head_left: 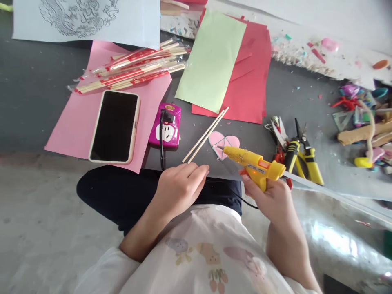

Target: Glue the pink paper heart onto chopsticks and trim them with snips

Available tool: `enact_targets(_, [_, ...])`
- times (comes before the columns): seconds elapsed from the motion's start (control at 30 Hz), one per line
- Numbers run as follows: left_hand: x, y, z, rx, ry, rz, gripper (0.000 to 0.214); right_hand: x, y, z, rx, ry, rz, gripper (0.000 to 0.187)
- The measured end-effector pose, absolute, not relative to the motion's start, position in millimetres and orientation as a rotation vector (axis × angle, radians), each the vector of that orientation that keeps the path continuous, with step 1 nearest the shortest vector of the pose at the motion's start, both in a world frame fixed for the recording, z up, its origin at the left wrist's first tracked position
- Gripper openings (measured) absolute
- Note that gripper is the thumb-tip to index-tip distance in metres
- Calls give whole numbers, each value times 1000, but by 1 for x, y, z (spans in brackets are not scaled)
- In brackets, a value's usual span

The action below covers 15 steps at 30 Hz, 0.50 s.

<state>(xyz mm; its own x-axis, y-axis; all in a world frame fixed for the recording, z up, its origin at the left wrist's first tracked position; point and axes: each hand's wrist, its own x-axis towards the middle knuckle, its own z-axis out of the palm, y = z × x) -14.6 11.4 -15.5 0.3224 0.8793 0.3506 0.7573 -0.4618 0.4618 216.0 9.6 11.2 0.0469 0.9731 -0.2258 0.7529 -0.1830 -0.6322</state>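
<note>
My right hand (273,199) is wrapped round the grip of a yellow hot glue gun (255,163), with a long pale glue stick (318,190) trailing from its back. The gun's nozzle points left, over a pink paper heart (218,141) marked with thin lines; whether it touches the paper I cannot tell. At the table's front edge my left hand (183,184) is closed, fingers curled; anything inside is hidden. A pair of wooden chopsticks (206,134) lies just beyond it, left of the heart.
A magenta power socket (167,126) with a black cord stands beside a phone (114,126) on pink paper (72,122). Wrapped chopsticks (131,67) lie behind. Green paper (211,61) covers red sheets (249,81). Pliers (309,157) and craft scraps (361,122) are at right.
</note>
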Motion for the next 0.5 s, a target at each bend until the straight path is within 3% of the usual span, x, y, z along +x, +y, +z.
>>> enact_targets(0.5, [-16, 13, -17, 2369, 1457, 828, 15, 213, 11, 11, -2012, -1760, 886, 33])
